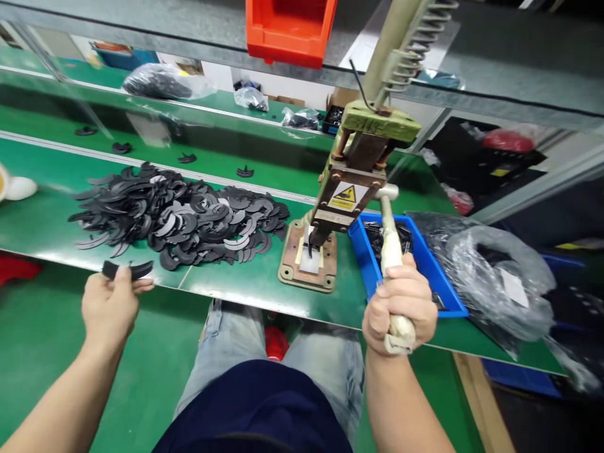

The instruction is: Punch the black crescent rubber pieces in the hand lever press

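My left hand (112, 301) pinches a curved black part (136, 270) just off the table's front edge, left of my legs. My right hand (401, 306) is wrapped round the pale lever handle (391, 245) of a hand press (349, 189). A yellow warning label shows on the press body. Under the press head, on the brown base plate (287, 264), lies a small light fixture piece (310, 259) with something dark on it. A big pile of curved black and grey parts (189, 217) covers the table between my left hand and the press.
Right of the press stands a blue bin (438, 283) with dark parts, beside a clear plastic bag (509, 277). An orange bin (290, 53) hangs above at the shelf edge. Behind the pile, a few black parts (245, 172) lie on the green belt. A white rounded object (19, 188) sits far left.
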The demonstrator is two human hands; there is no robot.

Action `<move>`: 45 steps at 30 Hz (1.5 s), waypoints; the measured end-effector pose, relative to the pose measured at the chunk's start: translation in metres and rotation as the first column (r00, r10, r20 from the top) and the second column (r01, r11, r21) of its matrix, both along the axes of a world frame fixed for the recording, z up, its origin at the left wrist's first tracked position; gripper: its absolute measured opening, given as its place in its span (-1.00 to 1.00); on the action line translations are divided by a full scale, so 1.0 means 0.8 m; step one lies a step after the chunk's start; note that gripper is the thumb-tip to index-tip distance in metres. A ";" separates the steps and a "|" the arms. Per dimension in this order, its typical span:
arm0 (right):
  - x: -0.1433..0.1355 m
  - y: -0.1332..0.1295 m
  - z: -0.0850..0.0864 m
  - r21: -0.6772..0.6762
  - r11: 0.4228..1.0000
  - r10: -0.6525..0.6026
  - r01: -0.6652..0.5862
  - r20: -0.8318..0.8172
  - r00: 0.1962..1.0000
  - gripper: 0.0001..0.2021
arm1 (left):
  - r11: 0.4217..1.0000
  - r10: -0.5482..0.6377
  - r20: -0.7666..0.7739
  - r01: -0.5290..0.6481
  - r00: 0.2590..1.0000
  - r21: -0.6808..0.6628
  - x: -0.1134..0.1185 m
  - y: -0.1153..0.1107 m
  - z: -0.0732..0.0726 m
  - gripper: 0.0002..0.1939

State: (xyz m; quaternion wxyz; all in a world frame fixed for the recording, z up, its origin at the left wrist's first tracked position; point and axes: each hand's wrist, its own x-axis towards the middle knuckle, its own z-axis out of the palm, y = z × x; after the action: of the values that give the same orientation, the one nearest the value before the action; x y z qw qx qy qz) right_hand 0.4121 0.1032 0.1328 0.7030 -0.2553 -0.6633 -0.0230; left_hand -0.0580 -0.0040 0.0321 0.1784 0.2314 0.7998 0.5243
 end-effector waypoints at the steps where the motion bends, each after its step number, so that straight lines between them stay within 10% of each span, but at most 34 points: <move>1: 0.000 -0.001 0.000 -0.004 1.000 -0.004 0.004 -0.001 1.000 -0.82 | 0.992 -0.109 0.039 0.107 0.993 0.059 0.015 0.009 0.010 -0.64; 8: 0.000 -0.005 0.003 -0.036 0.999 -0.017 0.019 0.039 0.999 -0.85 | 0.651 -0.759 0.159 0.741 0.632 0.162 0.160 0.127 0.049 -0.45; 14: 0.002 -0.008 0.004 -0.032 0.999 -0.002 0.004 0.051 0.999 -0.89 | 0.368 -0.929 -0.040 0.930 0.368 0.005 0.238 0.229 0.035 -0.58; 23: -0.001 -0.008 0.002 -0.035 0.999 -0.008 0.009 0.028 1.000 -0.85 | 0.293 -0.954 -0.102 0.949 0.281 -0.119 0.254 0.276 0.028 -0.58; 35: -0.001 -0.005 -0.001 -0.034 0.998 -0.044 0.044 0.012 0.999 -0.81 | 0.182 -0.965 0.183 0.983 0.186 -0.036 0.256 0.299 0.029 -0.57; 45: -0.002 -0.003 -0.003 -0.019 0.997 -0.071 0.072 0.005 0.997 -0.82 | 0.277 -0.864 0.424 0.959 0.272 -0.052 0.271 0.299 0.048 -0.63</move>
State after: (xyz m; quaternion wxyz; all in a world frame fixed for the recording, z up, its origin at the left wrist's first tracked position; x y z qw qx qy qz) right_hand 0.4108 0.1008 0.1308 0.6980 -0.2857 -0.6553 -0.0422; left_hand 0.1585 0.2352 0.0704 0.6067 0.5366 0.5425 0.2228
